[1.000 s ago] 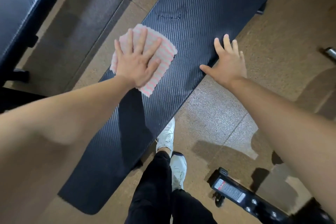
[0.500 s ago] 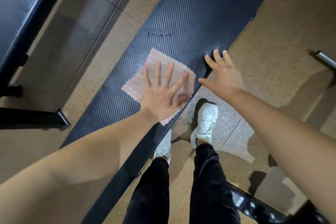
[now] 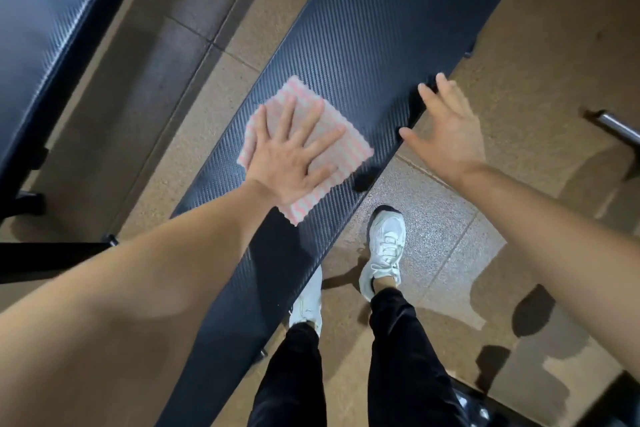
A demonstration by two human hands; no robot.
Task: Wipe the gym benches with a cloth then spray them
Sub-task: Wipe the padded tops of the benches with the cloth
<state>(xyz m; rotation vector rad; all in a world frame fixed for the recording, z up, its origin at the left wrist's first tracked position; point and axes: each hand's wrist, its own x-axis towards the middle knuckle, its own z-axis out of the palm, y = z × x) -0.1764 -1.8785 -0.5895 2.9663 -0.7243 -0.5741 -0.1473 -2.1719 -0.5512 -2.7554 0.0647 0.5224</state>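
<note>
A long black gym bench (image 3: 374, 31) with a woven texture runs diagonally from the upper right to the lower left. A pink and white striped cloth (image 3: 341, 152) lies flat on its middle. My left hand (image 3: 292, 158) presses the cloth down with straight, spread fingers. My right hand (image 3: 445, 130) hovers open at the bench's right edge; its fingertips reach that edge, and whether they touch it is unclear. No spray bottle is in view.
A second black bench (image 3: 45, 28) fills the upper left, with a dark frame bar (image 3: 52, 253) below it. My legs and white shoes (image 3: 386, 246) stand right of the bench on brown floor. A metal bar (image 3: 620, 126) shows at the right edge, dark equipment (image 3: 485, 409) at the bottom right.
My left hand slid the cloth from the bench's left edge across to the right side, then back toward the middle. My right hand stayed at the bench's right edge. My feet stepped along it.
</note>
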